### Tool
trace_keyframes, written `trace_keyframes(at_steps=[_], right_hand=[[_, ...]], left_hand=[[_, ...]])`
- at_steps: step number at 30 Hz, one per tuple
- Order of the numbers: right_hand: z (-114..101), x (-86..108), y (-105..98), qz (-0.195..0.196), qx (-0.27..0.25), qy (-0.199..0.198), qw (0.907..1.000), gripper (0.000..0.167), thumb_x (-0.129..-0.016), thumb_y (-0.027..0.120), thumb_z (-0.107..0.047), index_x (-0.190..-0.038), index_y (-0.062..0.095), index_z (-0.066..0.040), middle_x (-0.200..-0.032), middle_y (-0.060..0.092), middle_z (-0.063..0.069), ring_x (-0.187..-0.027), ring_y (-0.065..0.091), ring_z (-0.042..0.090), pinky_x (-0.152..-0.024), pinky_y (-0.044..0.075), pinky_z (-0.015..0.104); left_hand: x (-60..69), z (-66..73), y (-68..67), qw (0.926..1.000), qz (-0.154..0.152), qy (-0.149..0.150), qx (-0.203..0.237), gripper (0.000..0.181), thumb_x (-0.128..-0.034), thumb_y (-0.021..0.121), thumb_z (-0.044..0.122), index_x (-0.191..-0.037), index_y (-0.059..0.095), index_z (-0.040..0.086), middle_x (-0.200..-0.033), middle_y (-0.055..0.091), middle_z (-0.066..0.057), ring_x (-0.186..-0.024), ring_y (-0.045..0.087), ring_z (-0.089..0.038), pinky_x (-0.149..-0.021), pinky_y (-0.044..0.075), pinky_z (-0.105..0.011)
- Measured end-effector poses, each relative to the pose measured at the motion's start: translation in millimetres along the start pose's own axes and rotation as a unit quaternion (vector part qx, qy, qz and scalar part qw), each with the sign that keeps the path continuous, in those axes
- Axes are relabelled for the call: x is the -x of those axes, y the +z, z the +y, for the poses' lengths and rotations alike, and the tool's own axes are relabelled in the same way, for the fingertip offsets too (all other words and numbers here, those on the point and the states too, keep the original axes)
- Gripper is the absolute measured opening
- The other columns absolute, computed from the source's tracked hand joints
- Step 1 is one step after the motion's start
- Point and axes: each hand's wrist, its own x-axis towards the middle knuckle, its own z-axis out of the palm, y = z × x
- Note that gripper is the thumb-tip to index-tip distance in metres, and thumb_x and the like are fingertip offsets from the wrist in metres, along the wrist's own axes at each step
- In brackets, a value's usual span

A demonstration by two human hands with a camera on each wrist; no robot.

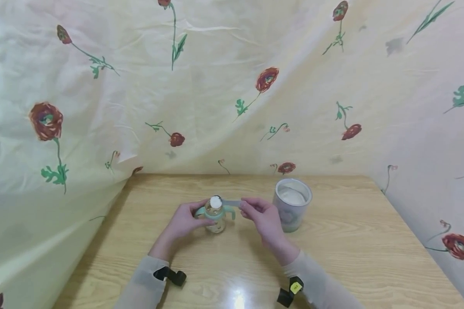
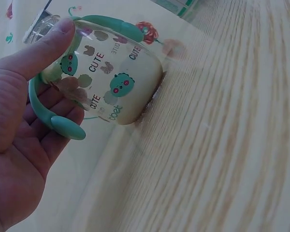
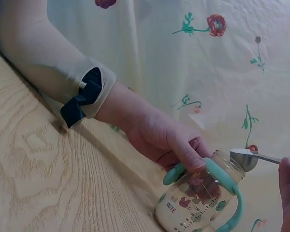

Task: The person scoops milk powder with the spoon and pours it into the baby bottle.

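Note:
A clear baby bottle (image 1: 216,226) with mint green handles and printed cartoon faces stands upright on the table, uncapped. Pale contents show in its lower part in the left wrist view. My left hand (image 1: 184,221) grips the bottle near its neck, thumb on the near side. Between thumb and fingers, my right hand (image 1: 262,213) pinches the handle of a measuring scoop (image 3: 243,161). The scoop's bowl, heaped with white powder, is at the bottle's open mouth, and looks level. In the right wrist view only a part of the right hand shows at the edge.
Just right of my right hand stands an open can (image 1: 290,219) with pale powder inside. The wooden table (image 1: 352,240) meets a flower-printed cloth (image 1: 209,86) at the back and sides. Black straps sit on both forearms.

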Motion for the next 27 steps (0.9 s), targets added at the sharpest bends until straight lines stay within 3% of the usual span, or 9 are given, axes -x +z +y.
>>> trace_keyframes(at_steps=[8, 11, 13, 16, 20, 23, 25, 27], right_hand=[[1.7, 4.1, 1.4, -0.005, 0.084, -0.077, 0.9935, 0.018, -0.098, 0.077, -0.006, -0.113, 0.076, 0.003, -0.105, 0.079, 0.014, -0.085, 0.074, 0.017, -0.082, 0.064, 0.028], [4.0, 6.1, 2.8, -0.019, 0.124, -0.139, 0.9824, 0.011, -0.096, 0.078, -0.003, -0.108, 0.078, -0.001, -0.098, 0.079, 0.012, -0.08, 0.073, 0.018, -0.076, 0.064, 0.028], [5.3, 7.0, 3.7, -0.029, 0.157, -0.192, 0.9683, 0.01, -0.095, 0.079, 0.0, -0.105, 0.08, -0.003, -0.097, 0.08, 0.009, -0.078, 0.074, 0.017, -0.072, 0.065, 0.027], [8.0, 5.4, 4.1, -0.045, 0.224, -0.292, 0.9288, 0.013, -0.093, 0.08, 0.003, -0.104, 0.08, -0.004, -0.098, 0.081, 0.006, -0.079, 0.075, 0.016, -0.071, 0.065, 0.026], [8.9, 1.7, 3.3, -0.057, 0.315, -0.415, 0.8514, 0.018, -0.089, 0.083, 0.004, -0.104, 0.08, -0.004, -0.098, 0.081, 0.005, -0.081, 0.076, 0.014, -0.071, 0.063, 0.022], [7.3, 1.4, 2.4, -0.065, 0.365, -0.474, 0.7989, 0.021, -0.087, 0.084, 0.004, -0.105, 0.08, -0.005, -0.095, 0.08, 0.005, -0.079, 0.074, 0.014, -0.069, 0.062, 0.02], [5.9, 2.3, 1.9, -0.072, 0.387, -0.496, 0.7737, 0.022, -0.086, 0.085, 0.004, -0.106, 0.08, -0.005, -0.095, 0.08, 0.004, -0.078, 0.074, 0.014, -0.068, 0.061, 0.021], [5.2, 3.3, 1.4, -0.079, 0.402, -0.508, 0.7579, 0.022, -0.086, 0.085, 0.003, -0.106, 0.08, -0.006, -0.096, 0.08, 0.004, -0.078, 0.073, 0.013, -0.068, 0.061, 0.022]], left_hand=[[1.5, -0.5, 2.2, 1.0, -0.001, 0.007, -0.001, 0.073, -0.0803, 0.097, 0.024, -0.145, 0.067, 0.011, -0.144, 0.068, -0.007, -0.136, 0.061, -0.028, -0.12, 0.043, -0.052], [0.9, -1.7, 2.2, 0.9999, -0.006, 0.009, 0.009, 0.071, -0.0808, 0.097, 0.023, -0.145, 0.068, 0.013, -0.142, 0.069, -0.006, -0.134, 0.062, -0.026, -0.12, 0.043, -0.051], [0.3, -1.7, 1.8, 0.9998, -0.01, 0.01, 0.015, 0.07, -0.0805, 0.097, 0.022, -0.144, 0.069, 0.015, -0.141, 0.07, -0.004, -0.133, 0.063, -0.025, -0.12, 0.043, -0.05], [-0.8, -0.4, 0.6, 0.9997, -0.014, 0.017, 0.015, 0.069, -0.0807, 0.096, 0.022, -0.144, 0.069, 0.018, -0.141, 0.07, -0.003, -0.131, 0.064, -0.023, -0.119, 0.043, -0.049], [-1.4, 1.8, -1.4, 0.9994, -0.018, 0.026, 0.015, 0.068, -0.0812, 0.096, 0.022, -0.143, 0.07, 0.017, -0.14, 0.071, -0.001, -0.132, 0.064, -0.022, -0.12, 0.043, -0.047], [-0.9, 1.3, -2.1, 0.9991, -0.025, 0.031, 0.017, 0.069, -0.0819, 0.096, 0.023, -0.144, 0.068, 0.014, -0.138, 0.072, -0.001, -0.133, 0.063, -0.022, -0.12, 0.044, -0.047], [0.2, 0.1, -2.3, 0.999, -0.027, 0.031, 0.016, 0.069, -0.0824, 0.096, 0.026, -0.145, 0.068, 0.014, -0.137, 0.072, 0.0, -0.133, 0.063, -0.021, -0.119, 0.044, -0.046], [1.1, -1.5, -2.2, 0.999, -0.026, 0.032, 0.014, 0.069, -0.0828, 0.095, 0.027, -0.145, 0.068, 0.013, -0.137, 0.072, -0.001, -0.133, 0.064, -0.022, -0.119, 0.045, -0.045]])
